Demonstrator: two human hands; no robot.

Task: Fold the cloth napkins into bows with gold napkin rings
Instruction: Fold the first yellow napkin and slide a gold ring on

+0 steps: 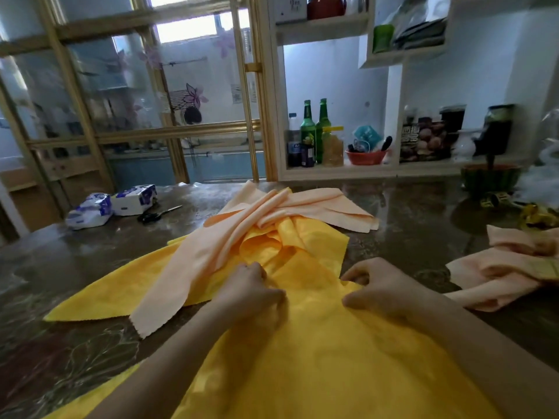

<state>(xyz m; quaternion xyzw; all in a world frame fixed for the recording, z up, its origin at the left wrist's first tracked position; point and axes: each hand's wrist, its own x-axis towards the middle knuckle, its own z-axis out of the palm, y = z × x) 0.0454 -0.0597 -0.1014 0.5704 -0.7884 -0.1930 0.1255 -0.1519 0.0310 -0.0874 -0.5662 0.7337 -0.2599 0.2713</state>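
Observation:
A yellow cloth napkin point(317, 358) lies spread over the near part of the dark table point(75, 343). My left hand point(254, 291) pinches a fold of it near its middle. My right hand point(378, 288) grips its right edge, fingers curled. More yellow cloth point(278, 240) is bunched beyond my hands. A peach napkin point(211, 249) lies loosely across the yellow ones, reaching toward the far side. At the right edge sits a folded peach napkin point(502, 276); a gold band on it is partly cut off by the frame.
Scissors point(158, 214) and two white-and-blue tissue packs point(112, 205) lie at the far left of the table. Gold wrappers point(535, 214) and a green bowl point(490, 176) stand at the far right. Shelves with bottles point(314, 131) rise behind the table.

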